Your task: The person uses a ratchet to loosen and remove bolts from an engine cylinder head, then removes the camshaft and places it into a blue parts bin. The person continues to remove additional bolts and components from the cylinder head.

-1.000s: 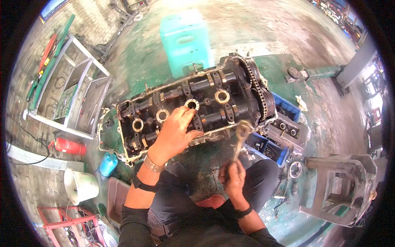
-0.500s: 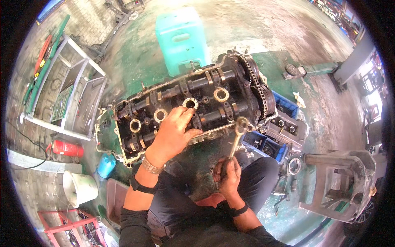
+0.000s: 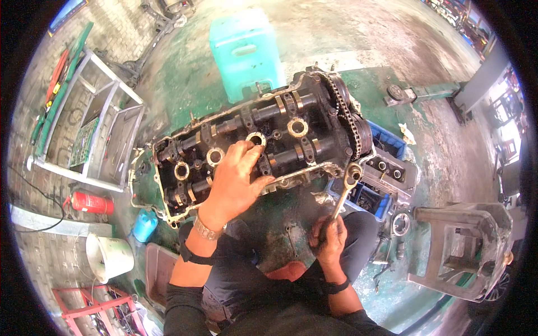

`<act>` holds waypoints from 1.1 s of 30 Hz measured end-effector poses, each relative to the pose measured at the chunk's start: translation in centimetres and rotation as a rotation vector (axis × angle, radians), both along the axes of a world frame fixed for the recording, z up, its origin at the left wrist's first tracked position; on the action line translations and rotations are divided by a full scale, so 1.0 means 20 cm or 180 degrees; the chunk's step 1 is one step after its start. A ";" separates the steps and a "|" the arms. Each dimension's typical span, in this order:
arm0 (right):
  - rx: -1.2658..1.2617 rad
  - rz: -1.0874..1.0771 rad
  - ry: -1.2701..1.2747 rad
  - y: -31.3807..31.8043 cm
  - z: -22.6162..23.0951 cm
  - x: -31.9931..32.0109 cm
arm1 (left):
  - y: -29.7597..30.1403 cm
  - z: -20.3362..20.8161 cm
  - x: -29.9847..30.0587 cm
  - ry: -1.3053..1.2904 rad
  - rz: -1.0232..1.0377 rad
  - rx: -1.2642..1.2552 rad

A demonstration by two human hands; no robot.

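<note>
Currently, left hand [image 3: 232, 182]: fingers bent over a pale ring [image 3: 255, 135] on the engine top [image 3: 284, 144]; grip cannot be told.
Right hand [image 3: 330, 241]: closed round the ratchet wrench [image 3: 343, 197], near the engine top's chain end.
Engine top: stool [image 3: 248, 59] just beyond; probably heavy, rigid, oily, best held at both ends.
Wrench: likely stiff, handle-held.
Hidden: left fingertips; wrench's lower handle.

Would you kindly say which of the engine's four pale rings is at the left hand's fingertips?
The third ring from the left, the only one whose edge the left hand covers with fingertips.
</note>
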State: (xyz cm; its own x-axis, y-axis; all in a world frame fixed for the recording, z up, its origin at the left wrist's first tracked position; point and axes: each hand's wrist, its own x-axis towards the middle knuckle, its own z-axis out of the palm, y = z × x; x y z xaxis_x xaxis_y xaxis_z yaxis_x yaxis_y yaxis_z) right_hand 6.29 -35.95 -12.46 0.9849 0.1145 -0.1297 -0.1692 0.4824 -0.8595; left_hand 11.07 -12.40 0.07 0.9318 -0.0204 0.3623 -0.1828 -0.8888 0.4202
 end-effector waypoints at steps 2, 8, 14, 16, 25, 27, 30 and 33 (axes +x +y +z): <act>-0.0030 -0.0001 -0.0191 -0.06 -0.01 0.02 | -0.06 0.01 0.01 -0.0112 -0.0006 0.0085; 0.0133 0.0116 -0.0177 -0.10 -0.08 0.03 | -0.23 0.01 0.19 -0.0248 -0.0140 0.0151; 0.0246 0.0116 -0.0108 -0.12 -0.09 0.02 | -0.28 -0.01 0.27 0.0020 -0.0124 0.0113; 0.0213 0.0101 -0.0097 -0.12 -0.08 0.03 | -0.28 -0.01 0.27 0.0046 -0.0107 0.0091; -0.0161 0.0054 -0.0171 -0.11 -0.11 0.02 | -0.31 0.06 0.26 -0.0364 -0.0202 -0.0223; -0.0395 0.0043 -0.0236 -0.11 -0.12 0.03 | -0.27 0.10 0.23 -0.0384 -0.0149 -0.0877; -0.0326 0.0301 -0.0249 -0.13 -0.12 0.03 | -0.19 0.13 0.13 -0.0328 0.0199 -0.2291; -0.0122 0.0663 -0.0175 -0.12 -0.07 0.01 | -0.08 0.13 0.03 -0.0550 0.0189 -0.3039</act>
